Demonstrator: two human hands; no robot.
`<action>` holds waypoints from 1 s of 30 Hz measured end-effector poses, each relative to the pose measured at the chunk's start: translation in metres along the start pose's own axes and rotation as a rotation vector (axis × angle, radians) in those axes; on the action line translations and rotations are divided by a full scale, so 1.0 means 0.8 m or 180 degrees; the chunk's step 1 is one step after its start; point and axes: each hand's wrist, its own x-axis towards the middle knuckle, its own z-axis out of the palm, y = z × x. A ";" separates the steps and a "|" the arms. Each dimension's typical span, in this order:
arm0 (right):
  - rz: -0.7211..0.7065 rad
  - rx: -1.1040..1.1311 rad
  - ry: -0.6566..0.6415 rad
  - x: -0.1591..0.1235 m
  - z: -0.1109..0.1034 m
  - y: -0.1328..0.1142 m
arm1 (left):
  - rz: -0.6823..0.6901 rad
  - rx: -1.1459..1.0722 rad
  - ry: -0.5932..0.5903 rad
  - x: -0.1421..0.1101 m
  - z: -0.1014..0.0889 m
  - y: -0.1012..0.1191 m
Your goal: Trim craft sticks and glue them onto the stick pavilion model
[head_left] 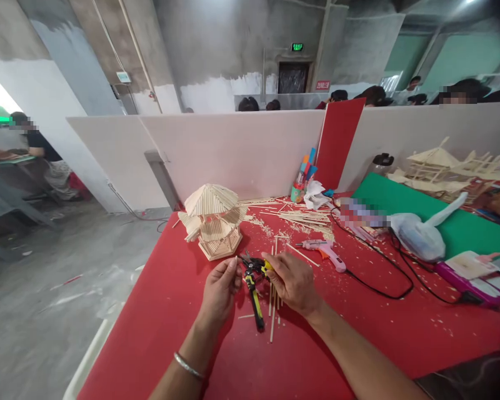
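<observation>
My right hand [291, 278] grips the yellow upper handle of a pair of pliers [255, 303]. Their other handle, black and yellow, points down toward me, and the dark jaws face my left hand. Thumb and fingertips of my left hand [221, 284] are pinched on a small pale wooden stick [236, 259], close to the jaws; most of it is hidden by the fingers. Several thin wooden sticks [271, 316] lie on the table under the pliers. Just beyond my left hand stands a tiered wooden stick pavilion [212, 222] with a pointed roof.
On the red table [150, 333], a pink glue gun [327, 253] trails a black cord to the right. Behind it are a pile of sticks [306, 216] and a pen cup [298, 191]. At right lie a plastic bag [420, 236] and a green board [379, 194]. A partition [250, 150] stands behind.
</observation>
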 end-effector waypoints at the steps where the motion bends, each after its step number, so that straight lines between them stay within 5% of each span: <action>1: -0.0014 0.0041 -0.0021 0.000 -0.003 0.000 | -0.0002 0.0050 -0.0050 -0.001 0.002 0.000; 30: -0.0057 0.0268 -0.0316 0.001 -0.007 0.001 | 0.0085 0.0243 -0.0394 -0.023 0.009 0.011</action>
